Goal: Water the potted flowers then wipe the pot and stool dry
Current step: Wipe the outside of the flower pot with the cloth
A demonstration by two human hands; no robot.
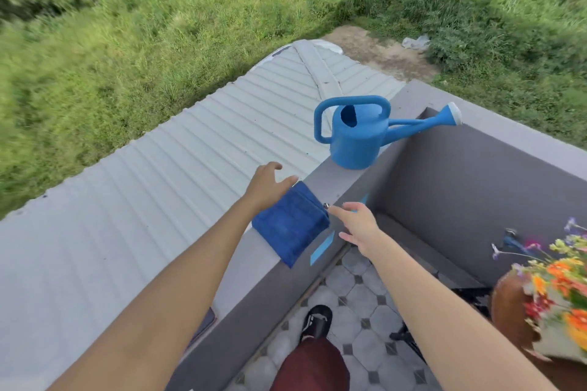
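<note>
A blue watering can (357,136) stands upright on the grey parapet ledge (336,181), spout pointing right. A folded dark blue towel (293,225) lies on the ledge nearer me. My left hand (266,184) hovers open just left of the towel's far corner, fingers spread. At the towel's right edge is my right hand (357,224), open, with fingers reaching toward the cloth. The brown pot (511,305) of orange, yellow and purple flowers (559,276) sits at the lower right. The stool under it is hidden.
Beyond the ledge a corrugated white roof (178,168) drops away, with grass (158,41) past it. Grey balcony walls (476,187) enclose a tiled floor (359,305). My leg and black shoe (316,322) stand by the wall.
</note>
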